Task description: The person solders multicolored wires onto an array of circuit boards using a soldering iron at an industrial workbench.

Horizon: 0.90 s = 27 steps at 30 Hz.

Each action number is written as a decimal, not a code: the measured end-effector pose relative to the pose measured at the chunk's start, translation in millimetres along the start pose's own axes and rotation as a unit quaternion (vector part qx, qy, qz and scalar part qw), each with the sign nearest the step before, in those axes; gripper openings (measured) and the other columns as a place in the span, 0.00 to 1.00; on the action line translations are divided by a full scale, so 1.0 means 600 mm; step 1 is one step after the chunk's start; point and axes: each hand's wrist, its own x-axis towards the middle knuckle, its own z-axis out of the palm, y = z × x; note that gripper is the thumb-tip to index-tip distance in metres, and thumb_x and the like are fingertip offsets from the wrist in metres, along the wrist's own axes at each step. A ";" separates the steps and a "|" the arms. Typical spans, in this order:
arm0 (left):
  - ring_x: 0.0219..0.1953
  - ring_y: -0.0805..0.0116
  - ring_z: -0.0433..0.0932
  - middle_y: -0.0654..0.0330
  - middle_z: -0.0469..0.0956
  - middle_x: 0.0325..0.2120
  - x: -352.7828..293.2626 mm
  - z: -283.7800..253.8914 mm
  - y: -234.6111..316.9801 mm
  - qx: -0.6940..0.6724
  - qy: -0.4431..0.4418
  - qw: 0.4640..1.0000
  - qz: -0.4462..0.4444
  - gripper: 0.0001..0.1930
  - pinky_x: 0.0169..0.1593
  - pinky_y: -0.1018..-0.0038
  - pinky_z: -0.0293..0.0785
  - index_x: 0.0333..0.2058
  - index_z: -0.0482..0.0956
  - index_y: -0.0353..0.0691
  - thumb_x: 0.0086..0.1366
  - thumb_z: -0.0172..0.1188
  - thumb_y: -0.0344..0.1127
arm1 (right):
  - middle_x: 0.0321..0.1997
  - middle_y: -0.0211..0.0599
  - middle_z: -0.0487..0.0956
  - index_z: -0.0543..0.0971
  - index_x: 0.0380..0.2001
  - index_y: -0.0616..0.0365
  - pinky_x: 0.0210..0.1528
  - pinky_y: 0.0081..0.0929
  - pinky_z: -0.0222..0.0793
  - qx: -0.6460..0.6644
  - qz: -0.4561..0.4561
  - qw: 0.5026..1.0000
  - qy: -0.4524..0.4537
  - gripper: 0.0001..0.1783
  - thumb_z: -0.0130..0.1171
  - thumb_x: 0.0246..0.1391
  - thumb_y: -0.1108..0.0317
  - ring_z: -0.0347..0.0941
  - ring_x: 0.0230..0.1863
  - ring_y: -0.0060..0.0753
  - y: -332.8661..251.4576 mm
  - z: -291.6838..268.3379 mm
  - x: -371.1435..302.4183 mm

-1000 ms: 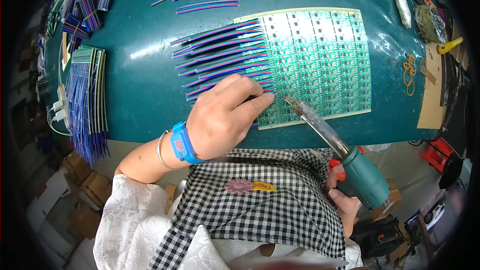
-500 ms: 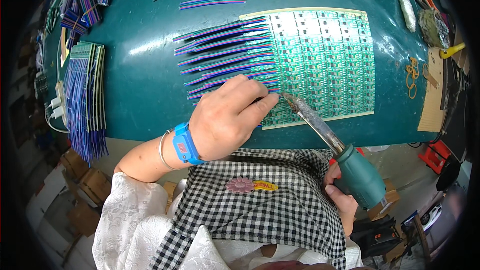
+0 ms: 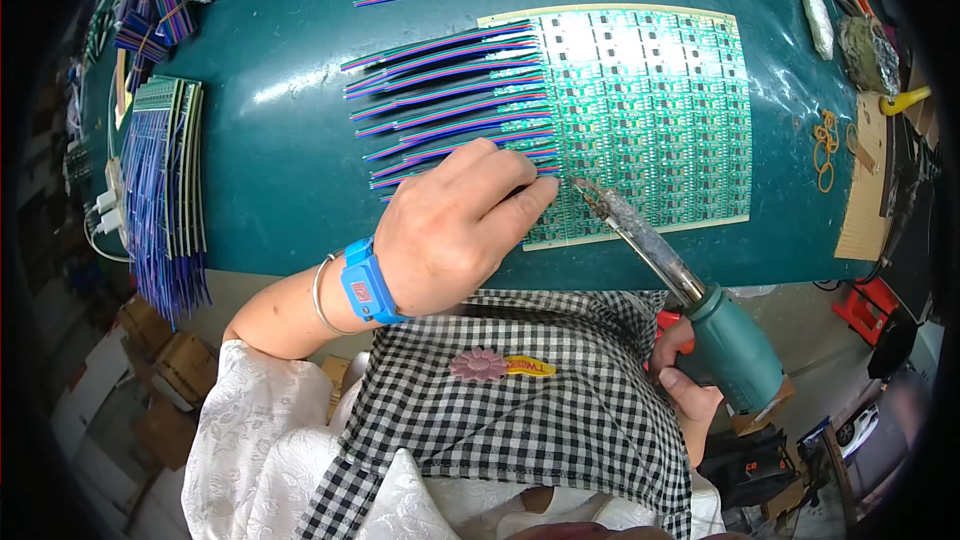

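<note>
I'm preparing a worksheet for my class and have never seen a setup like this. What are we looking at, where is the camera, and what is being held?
There is no machine here, just a person's two bare hands. Every picture comes from one wide fisheye camera worn on the head, looking down, so straight edges bend near the rim.

On the green table lies a large sheet of circuit boards, with coloured wires lined up along its left side. Further left is a stack of wired boards; rubber bands lie to the right.

The left hand pinches wires at the sheet. The right hand holds a green-handled soldering iron, its tip near the left fingertips.
</note>
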 end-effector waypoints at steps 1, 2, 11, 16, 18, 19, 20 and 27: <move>0.30 0.60 0.78 0.56 0.78 0.32 0.001 0.000 0.000 -0.001 -0.001 1.000 0.001 0.21 0.31 0.69 0.76 0.40 0.84 0.31 0.42 0.62 0.19 | 0.24 0.36 0.72 0.72 0.35 0.65 0.25 0.25 0.63 0.000 0.000 1.000 0.000 0.21 0.70 0.39 0.68 0.68 0.21 0.29 0.002 0.002 -0.002; 0.30 0.60 0.78 0.56 0.78 0.32 0.001 0.000 0.000 0.000 -0.002 1.000 0.001 0.21 0.31 0.69 0.76 0.40 0.84 0.31 0.42 0.62 0.19 | 0.24 0.36 0.71 0.72 0.34 0.64 0.25 0.25 0.63 0.012 0.007 1.000 0.022 0.21 0.70 0.40 0.68 0.68 0.21 0.29 0.002 0.008 -0.003; 0.30 0.61 0.78 0.56 0.78 0.32 0.000 0.001 -0.004 -0.014 -0.002 1.000 -0.003 0.20 0.31 0.69 0.76 0.39 0.84 0.31 0.43 0.63 0.19 | 0.28 0.38 0.70 0.68 0.37 0.61 0.28 0.26 0.63 -0.007 -0.002 1.000 -0.029 0.21 0.68 0.41 0.73 0.65 0.25 0.29 0.017 -0.007 -0.007; 0.30 0.61 0.78 0.56 0.78 0.32 0.002 0.002 -0.002 -0.019 0.006 1.000 -0.009 0.19 0.31 0.69 0.76 0.38 0.84 0.31 0.43 0.64 0.18 | 0.28 0.38 0.70 0.69 0.37 0.60 0.30 0.26 0.63 0.023 0.017 1.000 0.000 0.21 0.67 0.41 0.74 0.65 0.26 0.30 0.013 0.001 -0.009; 0.30 0.61 0.78 0.56 0.78 0.32 0.002 0.002 -0.003 -0.020 0.007 1.000 -0.008 0.19 0.31 0.69 0.76 0.38 0.84 0.32 0.43 0.64 0.18 | 0.28 0.37 0.69 0.69 0.37 0.59 0.30 0.26 0.63 -0.042 0.021 0.999 -0.002 0.20 0.66 0.40 0.75 0.66 0.27 0.30 0.007 0.002 -0.008; 0.30 0.61 0.78 0.56 0.78 0.32 0.000 0.002 -0.004 -0.022 0.009 1.000 -0.007 0.19 0.31 0.69 0.76 0.38 0.84 0.32 0.42 0.64 0.18 | 0.28 0.37 0.69 0.69 0.37 0.59 0.30 0.26 0.63 -0.043 0.021 0.999 -0.002 0.20 0.66 0.40 0.75 0.66 0.27 0.30 0.010 0.002 -0.009; 0.30 0.61 0.78 0.56 0.78 0.32 -0.001 0.001 -0.005 -0.023 0.010 1.000 -0.008 0.19 0.31 0.69 0.76 0.38 0.84 0.32 0.42 0.64 0.18 | 0.28 0.36 0.69 0.69 0.37 0.59 0.30 0.26 0.63 -0.055 0.014 0.998 -0.001 0.20 0.66 0.39 0.75 0.66 0.27 0.29 0.016 0.000 -0.010; 0.30 0.61 0.77 0.56 0.78 0.33 0.000 0.004 -0.004 -0.019 0.016 1.000 -0.002 0.19 0.31 0.69 0.76 0.39 0.84 0.32 0.43 0.64 0.18 | 0.26 0.37 0.70 0.70 0.36 0.61 0.23 0.24 0.61 0.112 0.019 0.992 0.060 0.23 0.68 0.35 0.73 0.63 0.20 0.26 -0.005 0.016 0.001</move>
